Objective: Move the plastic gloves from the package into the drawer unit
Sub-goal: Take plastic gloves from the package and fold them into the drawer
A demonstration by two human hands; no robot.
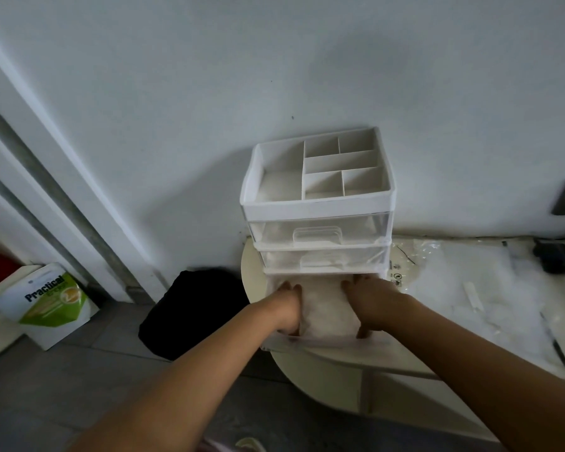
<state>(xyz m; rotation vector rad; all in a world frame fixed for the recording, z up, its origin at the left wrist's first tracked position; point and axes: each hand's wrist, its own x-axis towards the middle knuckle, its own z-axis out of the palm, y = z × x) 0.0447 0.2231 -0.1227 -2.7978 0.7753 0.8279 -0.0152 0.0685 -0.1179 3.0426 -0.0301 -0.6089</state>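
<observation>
A white drawer unit (317,207) with clear drawers stands against the wall on a cream table. Its bottom drawer (307,344) is pulled out towards me. A stack of translucent plastic gloves (327,313) lies in that drawer. My left hand (287,308) holds the stack's left side, fingers down inside the drawer. My right hand (369,305) holds the right side, thumb at the drawer's front edge and fingertips towards the back. The opened clear package (437,275) lies flat on the table to the right of the unit.
The cream table's rounded rim (307,373) sits just under the open drawer. A black bag (193,308) lies on the floor to the left. Further left stands a green and white box (49,301). Dark objects (555,259) sit at the table's far right.
</observation>
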